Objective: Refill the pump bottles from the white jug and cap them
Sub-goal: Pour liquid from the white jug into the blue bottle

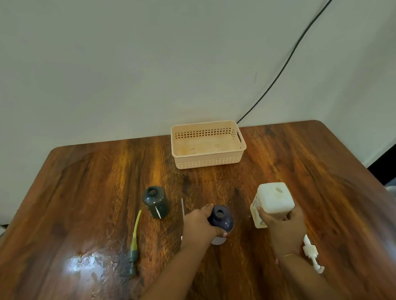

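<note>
1. Your left grip [198, 224] clasps the uncapped purple bottle [223, 219], near centre of the tabletop [78, 193].
2. Your right grip [285, 228] grasps the white jug [274, 199], just right of it.
3. The green bottle [155, 202] stands open, left.

A peach slotted basket [208, 159] sits at the far edge of the wooden table [78, 193], with a black cable [289, 56] crossing the wall [116, 62] behind.

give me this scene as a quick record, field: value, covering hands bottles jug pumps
left hand: grips blue bottle, upright, uncapped
right hand: grips white jug beside it
green bottle: upright, uncapped, untouched
green pump: lying on table, yellow tube
white pump: lying by right wrist
basket: at table's far edge
</note>
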